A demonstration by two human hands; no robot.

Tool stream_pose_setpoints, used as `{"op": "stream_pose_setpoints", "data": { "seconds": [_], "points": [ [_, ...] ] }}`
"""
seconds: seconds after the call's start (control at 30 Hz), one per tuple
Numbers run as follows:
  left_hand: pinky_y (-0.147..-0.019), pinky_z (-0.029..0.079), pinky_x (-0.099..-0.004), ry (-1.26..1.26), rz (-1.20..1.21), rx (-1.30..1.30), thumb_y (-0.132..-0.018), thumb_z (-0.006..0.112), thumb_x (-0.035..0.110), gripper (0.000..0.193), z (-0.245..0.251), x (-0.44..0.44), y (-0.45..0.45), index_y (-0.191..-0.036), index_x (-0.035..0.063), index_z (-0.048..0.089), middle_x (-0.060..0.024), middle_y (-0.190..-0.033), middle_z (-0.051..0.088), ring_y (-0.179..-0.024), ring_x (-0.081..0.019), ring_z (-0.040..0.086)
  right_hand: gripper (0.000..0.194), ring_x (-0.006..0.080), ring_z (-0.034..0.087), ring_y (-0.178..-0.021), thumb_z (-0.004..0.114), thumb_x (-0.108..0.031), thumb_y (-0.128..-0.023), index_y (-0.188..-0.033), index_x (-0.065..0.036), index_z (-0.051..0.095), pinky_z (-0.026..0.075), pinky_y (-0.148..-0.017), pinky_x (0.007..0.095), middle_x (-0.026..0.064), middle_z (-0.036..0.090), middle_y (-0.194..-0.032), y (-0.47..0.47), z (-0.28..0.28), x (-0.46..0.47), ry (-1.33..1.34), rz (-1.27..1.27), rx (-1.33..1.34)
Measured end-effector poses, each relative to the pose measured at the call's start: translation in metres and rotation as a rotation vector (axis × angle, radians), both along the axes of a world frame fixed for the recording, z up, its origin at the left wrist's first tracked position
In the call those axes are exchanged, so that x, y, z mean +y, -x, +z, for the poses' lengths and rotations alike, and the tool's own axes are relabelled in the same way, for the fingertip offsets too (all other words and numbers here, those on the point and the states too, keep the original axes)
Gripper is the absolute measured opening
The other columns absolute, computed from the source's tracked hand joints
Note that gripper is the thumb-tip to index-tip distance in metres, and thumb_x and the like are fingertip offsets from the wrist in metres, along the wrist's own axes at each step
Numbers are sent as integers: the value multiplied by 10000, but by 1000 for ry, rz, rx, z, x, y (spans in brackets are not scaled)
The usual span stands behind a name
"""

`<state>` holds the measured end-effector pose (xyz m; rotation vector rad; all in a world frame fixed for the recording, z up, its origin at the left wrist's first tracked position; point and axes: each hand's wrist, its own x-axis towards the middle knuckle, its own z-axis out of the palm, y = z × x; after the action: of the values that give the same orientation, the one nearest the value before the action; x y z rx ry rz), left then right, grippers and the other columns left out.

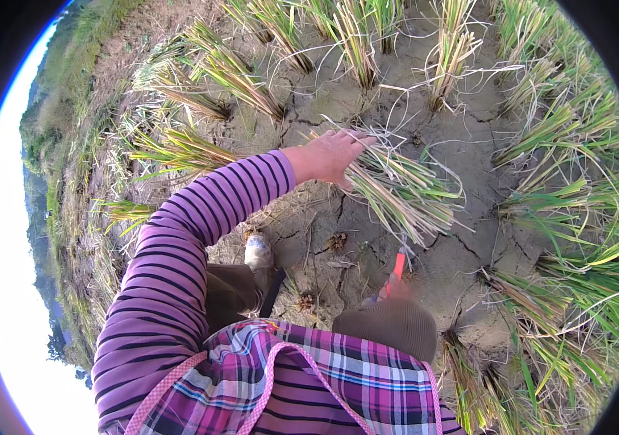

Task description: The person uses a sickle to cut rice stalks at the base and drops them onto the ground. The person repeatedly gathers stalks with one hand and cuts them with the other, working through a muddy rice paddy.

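Note:
My left hand (336, 155) lies across a bundle of cut grassy stalks (402, 190), which look like rice straw. Its fingers reach over one side and the thumb is on the other. The green and dry ends fan out toward the lower right. Lower down, my right hand (394, 288), blurred and partly behind my knee, grips the orange-red handle (399, 265) of a tool, possibly a sickle. A short stretch of grey metal shows above that handle, just below the stalk ends; the rest is hidden.
Standing clumps of stalks (355, 54) rise from cracked soil (451, 261) ahead, with denser green ones (570, 206) along the right. Short cut stubs (336, 241) dot the ground near my muddy shoe (259, 251). Loose straw (86, 244) covers the left side.

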<state>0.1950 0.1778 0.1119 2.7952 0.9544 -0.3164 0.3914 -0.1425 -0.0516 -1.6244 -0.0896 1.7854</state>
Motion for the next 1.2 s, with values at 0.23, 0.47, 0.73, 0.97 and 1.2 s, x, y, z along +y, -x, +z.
{"op": "stream_pose_setpoints", "data": {
  "seconds": [0.23,0.47,0.73,0.97,1.2],
  "points": [
    [-924,533,-398,625,305,219,-878,733,334,399,44,2,164,-1158,54,679,-144,-1085,714,-1011,-276,690,317,126,468,-468,510,-363,-1039,-913,-74,538,370,-443,314,13,502,-601,-10,27,-41,-27,181,-365],
    [-822,527,-422,749,657,-43,-886,717,332,360,-101,-92,392,-1053,13,721,-189,-1001,732,-925,-301,700,304,124,483,-483,513,-367,-1033,-935,-82,556,389,-457,341,18,521,-607,-33,76,-29,-148,93,-930],
    [-1141,354,-428,213,888,-703,-789,781,532,996,-65,-38,315,-1533,78,301,-220,-1477,450,-1351,-347,455,312,302,558,-526,521,-320,-1026,-982,-14,562,412,-505,421,145,545,-623,-92,202,51,-288,798,-1629],
    [-901,535,-336,484,868,-1173,-836,757,309,413,-117,8,290,-1161,78,648,-132,-1012,708,-948,-274,684,203,110,461,-513,513,-224,-1045,-994,-28,529,347,-471,315,19,461,-620,3,329,172,-418,689,-1502],
    [-685,497,-465,483,918,-1270,-790,746,338,309,-123,9,284,-935,87,637,-177,-764,651,-770,-389,660,219,421,592,-607,588,-235,-978,-1026,-22,581,451,-555,495,212,592,-671,84,285,256,-593,1569,-1513]
  ]
}}
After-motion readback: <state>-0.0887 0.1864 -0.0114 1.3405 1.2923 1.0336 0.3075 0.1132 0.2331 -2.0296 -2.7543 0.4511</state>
